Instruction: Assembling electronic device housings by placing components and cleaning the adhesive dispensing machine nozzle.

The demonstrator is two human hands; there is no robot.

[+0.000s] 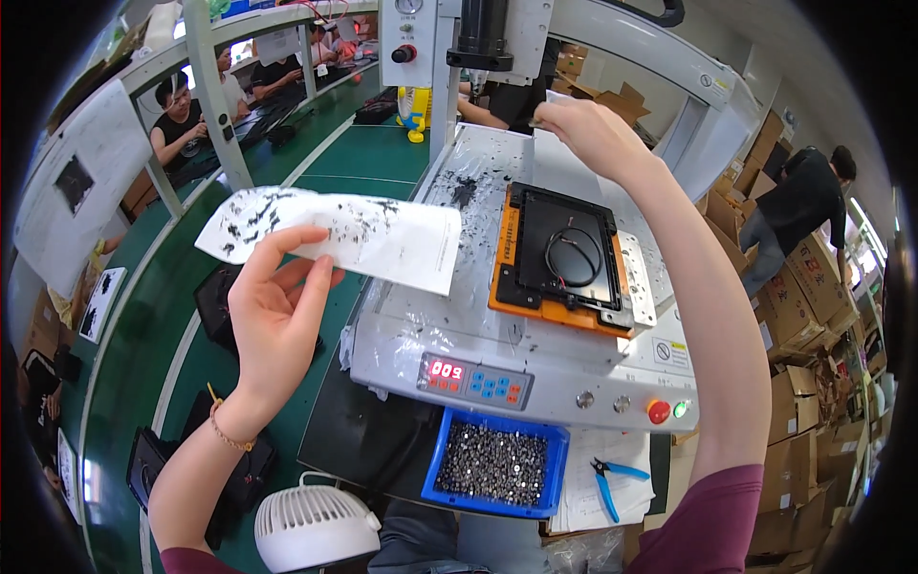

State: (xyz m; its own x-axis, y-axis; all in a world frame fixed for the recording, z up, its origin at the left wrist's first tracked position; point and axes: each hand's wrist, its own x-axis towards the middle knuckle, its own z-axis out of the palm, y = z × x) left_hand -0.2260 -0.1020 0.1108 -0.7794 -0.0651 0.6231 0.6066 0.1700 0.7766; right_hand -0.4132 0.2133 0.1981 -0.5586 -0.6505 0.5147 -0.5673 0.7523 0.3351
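My left hand (277,301) pinches the lower edge of a white sheet of paper (382,234) between thumb and fingers. The sheet is speckled with black bits and hangs over the left part of the machine bed. My right hand (588,134) reaches to the back of the bed, beside the machine's black spindle head (481,38). Its fingers are closed; what they hold, if anything, is too small to make out. Between my arms, an orange fixture (507,258) on the bed carries a black rectangular panel (591,239) with a coiled black cable (574,256) on it.
Black flakes lie on the white machine bed (435,330). At its front are a control panel (475,380) and a red button (658,411). Nearer stand a blue bin (559,469) of small metal parts, blue-handled cutters (607,488) and a white fan (316,526). People work around.
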